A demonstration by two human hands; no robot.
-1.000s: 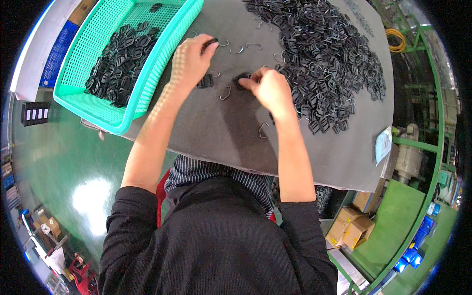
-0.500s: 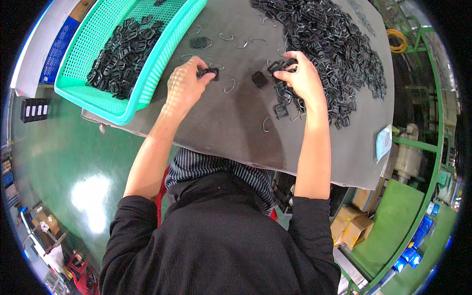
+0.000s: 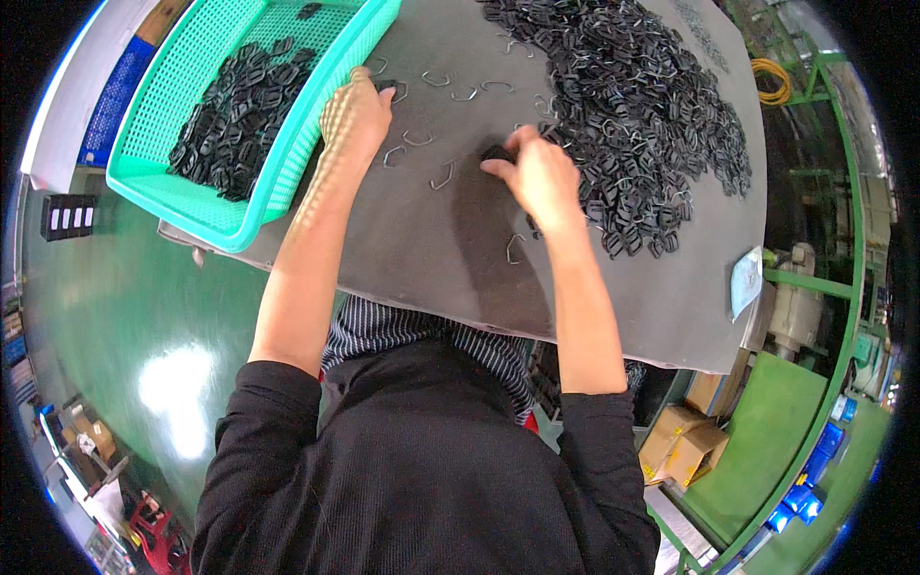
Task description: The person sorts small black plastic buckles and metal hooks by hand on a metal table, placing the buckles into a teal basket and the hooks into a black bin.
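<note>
My left hand is beside the basket's right wall, its fingers closed at a small black plastic buckle that shows past the thumb. My right hand is over the middle of the table, slightly blurred. Its thumb and fingers are around a small black block, partly covered by the fingers. Several bent metal wire hooks lie loose between my hands. To the right of my right hand spreads a large heap of black buckles, with wire pieces mixed in.
A green mesh basket on the left holds a pile of black buckles. The grey table has its near edge at my lap. A light blue packet is at the table's right edge, and cardboard boxes stand lower right.
My left hand has moved up and left, to where a black piece lay near the basket. My right hand has left the heap's edge and come left and down to the black block.
</note>
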